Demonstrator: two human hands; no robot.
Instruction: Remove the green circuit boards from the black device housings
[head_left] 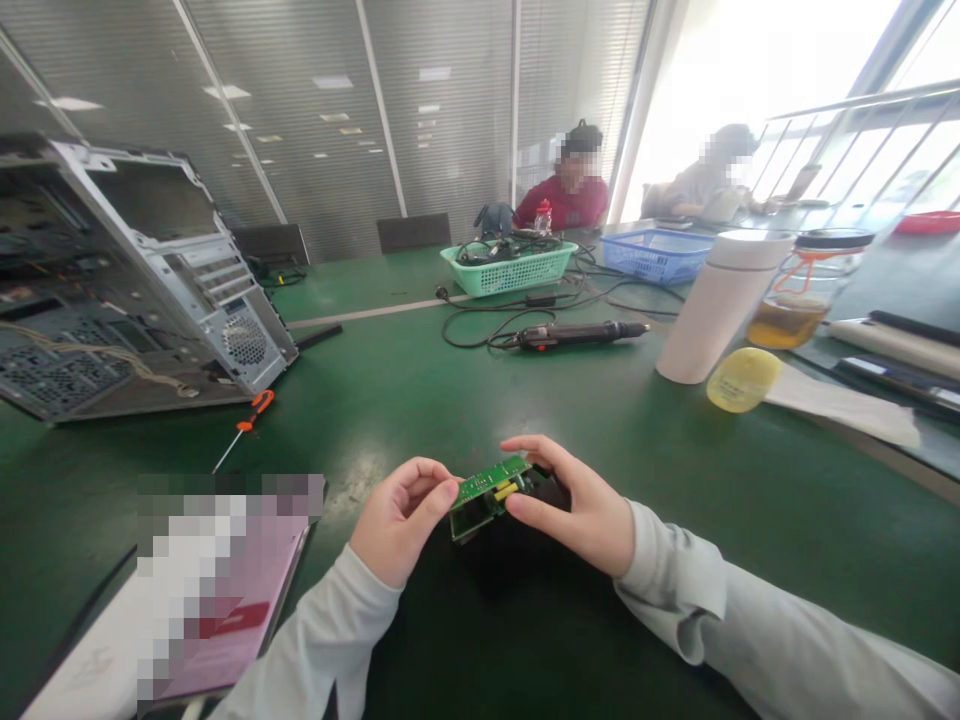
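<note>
A green circuit board (487,481) is held up over the near part of the table, tilted, between my two hands. My left hand (397,517) pinches its left end between thumb and fingers. At the other end my right hand (581,508) grips it, the thumb close to a yellow component (505,492) on the underside and the fingers at the far edge. Beneath this board a second green edge (466,524) shows. Dark parts behind and below are partly hidden by my right hand, and I cannot make out their shape.
An open computer case (225,290) stands left, an orange-handled screwdriver (255,412) before it. A corded electric screwdriver (574,336) lies ahead, near a green basket (510,272) of cables. A blue basket (656,256), white bottle (716,310) and jar (799,295) stand right. Two people sit beyond.
</note>
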